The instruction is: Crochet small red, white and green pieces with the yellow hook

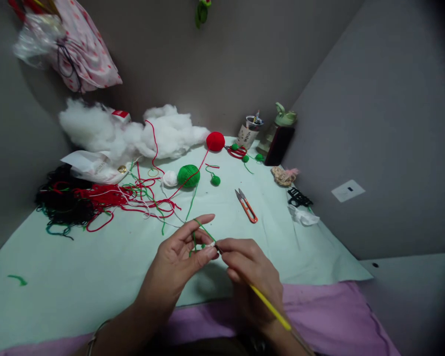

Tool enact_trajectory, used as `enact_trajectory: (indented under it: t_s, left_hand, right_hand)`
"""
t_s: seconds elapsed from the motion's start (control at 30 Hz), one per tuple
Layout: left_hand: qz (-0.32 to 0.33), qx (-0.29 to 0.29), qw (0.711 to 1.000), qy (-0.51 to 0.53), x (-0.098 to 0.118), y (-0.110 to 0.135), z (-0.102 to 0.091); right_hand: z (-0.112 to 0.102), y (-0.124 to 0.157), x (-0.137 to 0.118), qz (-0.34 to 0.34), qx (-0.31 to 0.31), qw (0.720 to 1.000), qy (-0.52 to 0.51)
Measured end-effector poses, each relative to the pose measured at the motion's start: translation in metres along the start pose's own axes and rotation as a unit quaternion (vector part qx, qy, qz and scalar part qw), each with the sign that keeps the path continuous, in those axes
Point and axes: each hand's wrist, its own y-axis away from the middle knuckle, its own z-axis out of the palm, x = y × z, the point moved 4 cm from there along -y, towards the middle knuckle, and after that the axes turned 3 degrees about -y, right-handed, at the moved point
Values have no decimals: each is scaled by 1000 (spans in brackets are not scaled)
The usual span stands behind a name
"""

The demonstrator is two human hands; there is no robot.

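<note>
My left hand [180,257] is raised over the pale green table cover [96,267], fingers curled, with green yarn [200,235] looped over the index finger and pinched against the thumb. My right hand [250,269] is closed round a yellow crochet hook [270,309], whose tip meets the yarn at my left fingertips. The green strand runs back to a green yarn ball [188,175] further up the table.
Orange thread snips [246,205] lie right of centre. A red yarn ball [215,141], a small white ball [169,178], white stuffing [133,131] and a tangle of red, black and green yarn [81,200] fill the back left. A cup [250,131], bottle [280,136] and black clip [299,198] stand at right.
</note>
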Motion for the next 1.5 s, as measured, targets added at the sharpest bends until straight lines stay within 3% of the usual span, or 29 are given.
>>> enact_trajectory:
  t_s: [0.1,0.17,0.27,0.37,0.43,0.47,0.6,0.7,0.77,0.83,0.9,0.97,1.03,1.2,1.4,1.5]
  left_hand:
    - [-21,-19,999,47,-1,0,3]
    - [-66,-51,992,97,-2,0,6]
    - [-122,-56,981,139,-1,-1,5]
    - [-102,-23,986,129,4,-2,1]
    - [-74,-20,991,106,5,-2,1]
    - [-62,-21,994,89,5,-2,2]
    - [-28,-26,999,37,-1,0,4]
    - [-20,-18,998,52,-5,0,4]
    - [-51,-24,994,91,-6,-2,4]
    - [-103,-38,986,124,-6,-3,4]
    - [-133,-45,982,125,-4,-4,3]
    - [-110,-35,988,102,1,-5,-1]
    - [-74,-28,994,69,4,-5,-2]
    - [-57,-44,997,17,0,-1,0]
    - [-38,-32,999,0,6,0,-1]
    - [-36,-12,999,-16,9,1,-2]
  right_hand:
    - [5,5,1,-51,9,995,84]
    - [5,7,2,-48,15,995,87]
    - [0,5,8,48,48,997,-47]
    - [-2,3,15,163,107,952,-236]
    - [1,2,17,197,121,925,-303]
    - [3,1,17,200,114,924,-307]
    - [6,1,14,164,80,960,-213]
    - [6,3,9,84,49,991,-91]
    - [7,4,6,29,19,999,-23]
    - [5,4,9,49,25,997,-47]
    - [0,2,16,135,78,977,-143]
    - [0,0,22,206,119,937,-257]
    - [5,-2,24,239,120,903,-336]
    - [11,-3,24,243,97,909,-323]
    - [9,-3,31,272,106,864,-411]
    - [6,-4,28,266,94,868,-409]
